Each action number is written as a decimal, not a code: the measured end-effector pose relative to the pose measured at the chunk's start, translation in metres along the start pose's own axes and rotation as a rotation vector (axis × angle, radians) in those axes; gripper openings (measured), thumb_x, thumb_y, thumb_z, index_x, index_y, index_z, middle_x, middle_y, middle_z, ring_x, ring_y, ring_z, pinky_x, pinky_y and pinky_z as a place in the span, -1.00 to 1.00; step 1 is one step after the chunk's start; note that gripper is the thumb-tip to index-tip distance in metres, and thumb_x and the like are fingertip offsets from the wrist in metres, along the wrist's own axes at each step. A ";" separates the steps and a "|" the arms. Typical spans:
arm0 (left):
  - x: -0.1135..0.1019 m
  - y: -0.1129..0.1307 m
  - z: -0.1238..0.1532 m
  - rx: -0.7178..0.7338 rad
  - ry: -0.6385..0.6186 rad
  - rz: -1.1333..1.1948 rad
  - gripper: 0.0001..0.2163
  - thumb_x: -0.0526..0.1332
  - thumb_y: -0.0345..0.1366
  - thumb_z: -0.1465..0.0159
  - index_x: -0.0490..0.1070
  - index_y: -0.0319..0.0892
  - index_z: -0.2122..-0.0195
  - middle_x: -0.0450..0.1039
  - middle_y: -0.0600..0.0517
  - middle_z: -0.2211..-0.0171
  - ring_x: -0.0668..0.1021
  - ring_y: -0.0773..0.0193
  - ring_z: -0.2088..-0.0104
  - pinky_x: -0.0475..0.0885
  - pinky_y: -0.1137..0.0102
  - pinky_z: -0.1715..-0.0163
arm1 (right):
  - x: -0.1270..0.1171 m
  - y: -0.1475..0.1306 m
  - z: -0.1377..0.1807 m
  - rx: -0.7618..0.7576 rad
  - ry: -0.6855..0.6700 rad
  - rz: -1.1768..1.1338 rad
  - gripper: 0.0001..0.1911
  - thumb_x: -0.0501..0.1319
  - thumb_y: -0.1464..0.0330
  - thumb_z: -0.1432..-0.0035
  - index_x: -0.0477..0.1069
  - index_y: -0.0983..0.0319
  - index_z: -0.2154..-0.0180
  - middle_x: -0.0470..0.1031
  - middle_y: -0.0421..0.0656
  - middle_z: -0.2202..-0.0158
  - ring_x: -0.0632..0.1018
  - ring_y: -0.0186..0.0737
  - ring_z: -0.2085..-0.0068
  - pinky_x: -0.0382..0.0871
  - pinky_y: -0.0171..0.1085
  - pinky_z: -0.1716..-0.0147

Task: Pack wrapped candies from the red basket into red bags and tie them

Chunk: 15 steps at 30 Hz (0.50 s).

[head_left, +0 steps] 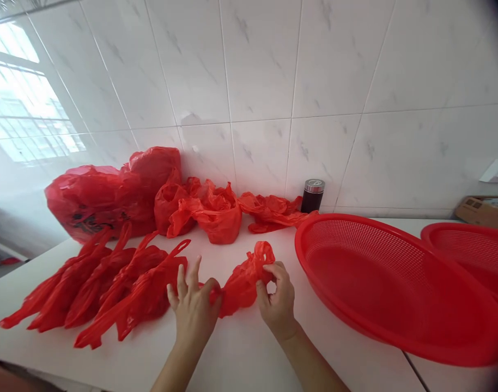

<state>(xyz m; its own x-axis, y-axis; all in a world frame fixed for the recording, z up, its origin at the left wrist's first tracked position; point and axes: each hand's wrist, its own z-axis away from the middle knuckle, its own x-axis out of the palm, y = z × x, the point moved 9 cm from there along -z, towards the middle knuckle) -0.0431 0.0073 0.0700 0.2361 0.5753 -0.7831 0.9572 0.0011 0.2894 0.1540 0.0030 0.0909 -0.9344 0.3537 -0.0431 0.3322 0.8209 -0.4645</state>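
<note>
The white desk (236, 359) I'm watching carries a large oval red plastic basket (355, 245) with mesh sides. Well left of that basket lies a row of bunched glossy red plastic bags (122, 283). Between the row and the basket, apart from both, is a small crumpled thin red plastic bag (241, 286), spanning the person's two hands, its long axis slanting up and away toward the basket's far side. The right hand (278, 302), nearer the basket, pinches its looped upper end, fingers slightly curled; the left hand (195, 310), farther from the basket, nips its lower end, thumb against forefinger, other fingers fanned wide.
</note>
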 end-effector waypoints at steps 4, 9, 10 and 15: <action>0.005 -0.067 -0.003 -0.349 -0.058 0.332 -0.94 0.27 -0.36 -0.04 0.40 -0.08 0.49 0.54 -0.03 0.29 0.52 -0.10 0.15 0.31 -0.10 0.05 | -0.011 0.024 0.002 0.228 0.097 0.036 -0.82 0.12 0.44 -0.22 0.23 0.18 0.12 0.35 -0.16 0.29 0.41 -0.33 0.36 0.35 -0.36 0.44; 0.023 -0.106 0.009 -0.865 0.019 1.381 -0.85 0.27 -0.45 0.02 0.35 -0.14 0.42 0.45 0.10 0.44 0.55 0.23 0.38 0.52 0.24 0.28 | -0.009 0.058 0.007 0.507 0.069 0.020 -0.83 0.13 0.29 -0.24 0.23 0.19 0.15 0.37 -0.16 0.28 0.43 -0.32 0.37 0.37 -0.36 0.45; 0.028 -0.103 0.013 -0.951 0.010 1.544 -0.86 0.25 -0.48 0.01 0.36 -0.16 0.41 0.46 0.09 0.44 0.55 0.27 0.40 0.54 0.26 0.28 | -0.004 0.066 0.009 0.573 0.016 0.015 -0.82 0.14 0.26 -0.23 0.23 0.19 0.17 0.38 -0.16 0.28 0.44 -0.31 0.36 0.38 -0.35 0.45; 0.027 -0.098 0.022 -1.112 0.084 1.717 -0.87 0.20 -0.55 -0.02 0.30 -0.19 0.52 0.32 0.16 0.64 0.44 0.41 0.59 0.57 0.29 0.34 | -0.007 0.059 0.001 0.520 -0.030 0.138 -0.67 0.24 0.26 -0.10 0.20 0.18 0.13 0.35 -0.03 0.06 0.47 -0.10 0.10 0.46 -0.09 0.22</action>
<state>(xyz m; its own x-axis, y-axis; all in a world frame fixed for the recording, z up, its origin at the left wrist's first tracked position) -0.1274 0.0046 0.0085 0.5582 0.5579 0.6142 -0.6928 -0.0939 0.7150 0.1805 0.0486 0.0629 -0.8922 0.4237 -0.1562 0.3515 0.4345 -0.8292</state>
